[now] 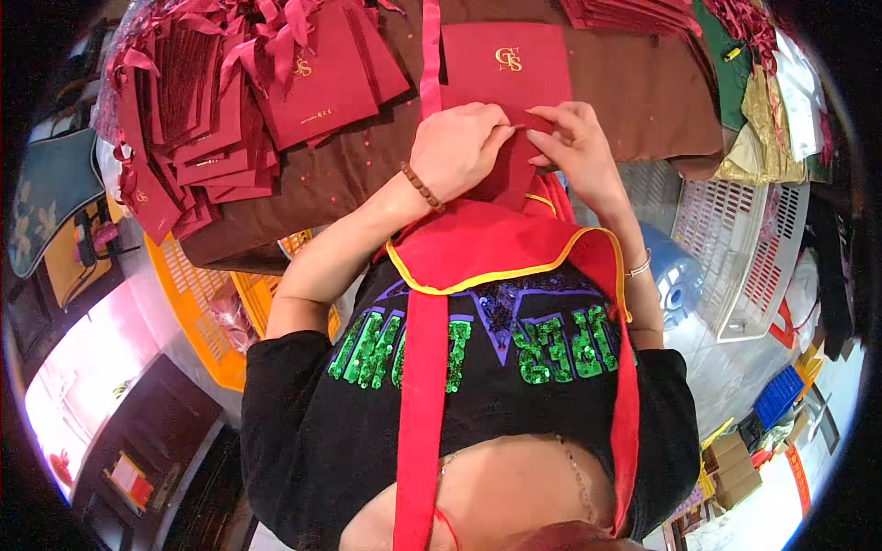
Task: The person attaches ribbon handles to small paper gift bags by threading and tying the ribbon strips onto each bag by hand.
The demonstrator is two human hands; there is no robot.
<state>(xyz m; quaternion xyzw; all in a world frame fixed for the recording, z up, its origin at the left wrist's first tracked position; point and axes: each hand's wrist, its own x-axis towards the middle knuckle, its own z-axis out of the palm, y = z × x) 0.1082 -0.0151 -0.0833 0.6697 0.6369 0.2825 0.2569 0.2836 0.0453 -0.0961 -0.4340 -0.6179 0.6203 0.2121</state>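
Observation:
A dark red paper bag [508, 84] with a gold emblem lies in front of me, its near part reaching the table's edge. Over it, my left hand [462, 145] is closed, thumb and index finger pinching at the bag's middle. From the other side my right hand [581, 158] meets it, thumb and index finger bent in at the same spot, the other fingers curled. Any small piece between the fingertips is too small to make out. Beside my left hand, a pinkish-red ribbon [431, 57] runs down along the bag's left side.
Many similar bags with ribbons [216, 119] pile up at the left of the brown-covered table [634, 101]. Another stack of red bags [634, 14] sits at the far right. A yellow crate [197, 303] stands below left; a white crate [721, 230] and blue water bottle [669, 275] stand right.

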